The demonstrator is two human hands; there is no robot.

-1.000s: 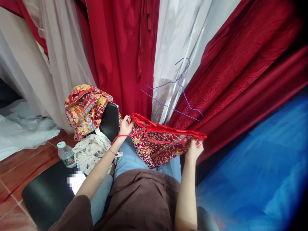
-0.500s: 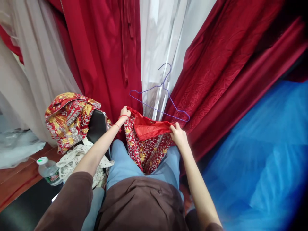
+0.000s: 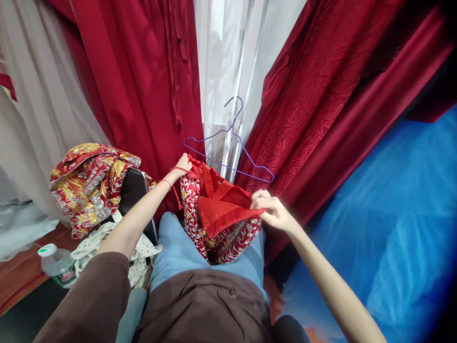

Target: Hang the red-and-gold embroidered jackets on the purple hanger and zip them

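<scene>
A red garment with a gold and silver pattern (image 3: 191,202) hangs between my knees, its plain red lining showing at the top. My left hand (image 3: 183,164) is closed on its upper left corner. At the upper right edge, my right hand (image 3: 267,207) pinches the red cloth between thumb and fingers. Just beyond the garment is a purple wire hanger (image 3: 230,166), with no cloth on it, in front of the hanging fabrics; what holds it up cannot be made out.
Another patterned red and gold cloth (image 3: 93,186) drapes over a black chair back (image 3: 132,190) at left. Near it are a white dotted cloth (image 3: 96,243) and a plastic bottle (image 3: 59,267). Red curtains (image 3: 143,85) hang ahead; blue tulle (image 3: 357,228) spreads at right.
My right hand has shifted its grip and lifted its fingers along the edge. The garment's right side now folds toward me, showing more lining. The view has shifted slightly right.
</scene>
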